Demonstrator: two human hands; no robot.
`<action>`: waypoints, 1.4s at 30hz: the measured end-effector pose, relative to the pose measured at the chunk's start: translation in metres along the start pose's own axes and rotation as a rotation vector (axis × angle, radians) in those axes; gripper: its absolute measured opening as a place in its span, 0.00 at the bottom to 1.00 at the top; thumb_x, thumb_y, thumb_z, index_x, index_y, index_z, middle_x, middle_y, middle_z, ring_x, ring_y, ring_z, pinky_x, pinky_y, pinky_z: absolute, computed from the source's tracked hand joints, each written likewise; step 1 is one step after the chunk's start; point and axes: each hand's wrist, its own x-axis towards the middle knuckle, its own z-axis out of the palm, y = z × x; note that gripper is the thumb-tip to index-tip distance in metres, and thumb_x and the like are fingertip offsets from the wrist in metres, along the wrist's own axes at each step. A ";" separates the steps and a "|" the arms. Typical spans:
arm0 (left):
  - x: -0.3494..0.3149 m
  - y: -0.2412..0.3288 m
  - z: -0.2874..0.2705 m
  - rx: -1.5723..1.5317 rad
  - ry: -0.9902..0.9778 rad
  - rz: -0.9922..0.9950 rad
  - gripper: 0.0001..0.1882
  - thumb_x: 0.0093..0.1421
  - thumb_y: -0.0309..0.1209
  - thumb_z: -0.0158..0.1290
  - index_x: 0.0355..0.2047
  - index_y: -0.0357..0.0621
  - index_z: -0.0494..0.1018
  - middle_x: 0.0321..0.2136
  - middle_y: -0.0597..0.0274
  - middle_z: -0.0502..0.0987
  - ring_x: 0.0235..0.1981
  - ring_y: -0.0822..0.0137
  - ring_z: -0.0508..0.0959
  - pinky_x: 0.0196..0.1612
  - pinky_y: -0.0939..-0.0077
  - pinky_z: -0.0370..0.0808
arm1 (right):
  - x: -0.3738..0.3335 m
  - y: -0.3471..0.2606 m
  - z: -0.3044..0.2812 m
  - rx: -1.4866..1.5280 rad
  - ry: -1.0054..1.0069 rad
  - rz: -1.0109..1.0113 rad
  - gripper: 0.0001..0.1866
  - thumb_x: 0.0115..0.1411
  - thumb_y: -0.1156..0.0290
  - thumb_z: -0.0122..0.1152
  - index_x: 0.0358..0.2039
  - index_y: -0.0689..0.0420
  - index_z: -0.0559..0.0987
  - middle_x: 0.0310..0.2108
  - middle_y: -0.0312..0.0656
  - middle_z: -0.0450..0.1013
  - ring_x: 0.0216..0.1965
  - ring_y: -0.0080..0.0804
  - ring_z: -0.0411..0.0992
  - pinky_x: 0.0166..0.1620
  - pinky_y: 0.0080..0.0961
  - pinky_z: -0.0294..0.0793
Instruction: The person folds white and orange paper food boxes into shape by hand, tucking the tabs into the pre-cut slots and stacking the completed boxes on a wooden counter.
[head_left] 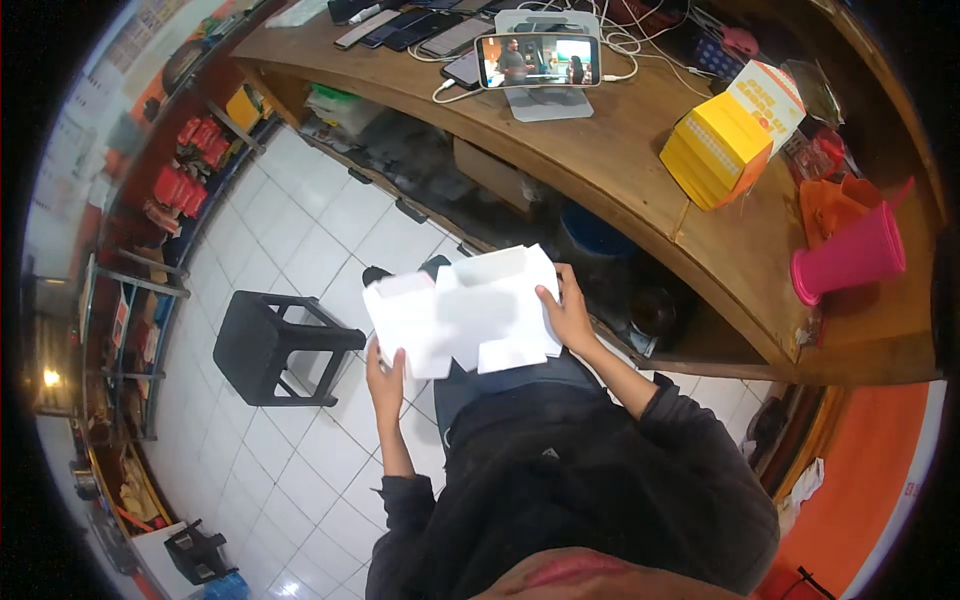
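A partly folded cardboard box [485,318] is held over my lap, its plain white side turned up toward me. Its panels and flaps stand at angles, with a smaller section to the left and a larger one to the right. My left hand [385,380] grips the lower left edge, thumb on the near face and fingers behind. On the right edge, my right hand [568,312] is closed the same way, thumb in front. Both sets of fingers are partly hidden by the card.
A wooden desk [640,190] curves ahead, bearing a phone [538,60] on a stand, several other phones, cables, yellow folded boxes [715,150] and a pink cup [855,255]. A black stool [265,345] stands on the tiled floor [330,480] at left, near shelves.
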 end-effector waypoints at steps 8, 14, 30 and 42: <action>-0.011 0.145 0.087 0.353 -0.262 0.403 0.45 0.52 0.43 0.60 0.65 0.46 0.51 0.65 0.39 0.48 0.66 0.34 0.44 0.61 0.31 0.43 | -0.025 0.028 0.002 0.727 -0.137 0.337 0.23 0.62 0.78 0.54 0.55 0.58 0.59 0.46 0.46 0.71 0.46 0.32 0.73 0.48 0.27 0.72; -0.050 0.179 0.133 0.597 -0.389 0.431 0.52 0.49 0.52 0.59 0.67 0.44 0.45 0.65 0.30 0.34 0.65 0.28 0.34 0.55 0.20 0.37 | -0.036 0.016 -0.009 0.824 -0.200 0.431 0.24 0.62 0.76 0.54 0.56 0.54 0.58 0.47 0.50 0.72 0.46 0.33 0.73 0.44 0.29 0.76; -0.058 0.183 0.138 0.562 -0.525 0.454 0.51 0.53 0.51 0.55 0.67 0.40 0.41 0.65 0.30 0.34 0.66 0.31 0.34 0.55 0.21 0.37 | -0.036 0.022 -0.038 0.930 -0.248 0.557 0.30 0.63 0.76 0.53 0.62 0.55 0.54 0.48 0.48 0.70 0.47 0.33 0.73 0.41 0.28 0.79; -0.056 0.162 0.151 0.544 -0.621 0.510 0.45 0.61 0.49 0.46 0.67 0.38 0.36 0.64 0.29 0.27 0.65 0.30 0.27 0.54 0.19 0.27 | -0.042 0.037 -0.042 0.827 -0.188 0.582 0.22 0.68 0.62 0.44 0.60 0.54 0.61 0.49 0.45 0.68 0.45 0.34 0.73 0.37 0.30 0.80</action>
